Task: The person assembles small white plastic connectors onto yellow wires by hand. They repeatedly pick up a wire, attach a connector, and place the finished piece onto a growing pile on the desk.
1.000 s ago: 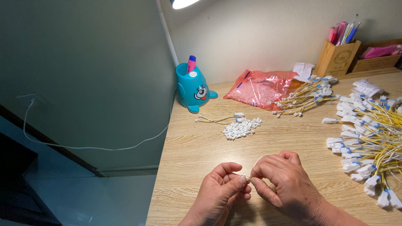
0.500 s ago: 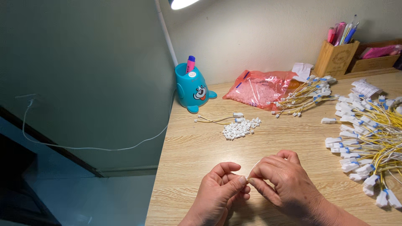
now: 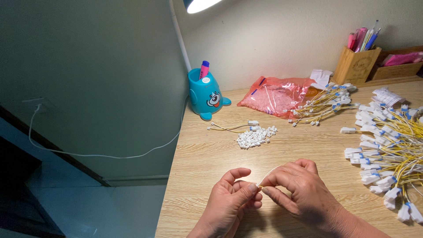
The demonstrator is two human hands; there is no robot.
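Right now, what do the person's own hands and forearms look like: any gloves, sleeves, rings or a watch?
Both the left hand and the right hand are bare: no gloves, and no rings show on the visible fingers. No sleeve or watch shows on the visible part of the right forearm. The left wrist is cut off by the frame edge.

I see a pale wood-grain desk [image 3: 211, 163]; a turquoise cartoon-faced holder [image 3: 207, 94] near its back left corner holds a pink and purple marker [image 3: 204, 69]; a red translucent bag [image 3: 273, 94]; yellow wires with white, blue-marked connectors [image 3: 387, 141] along the right edge; a white heap of small parts [image 3: 255, 136].
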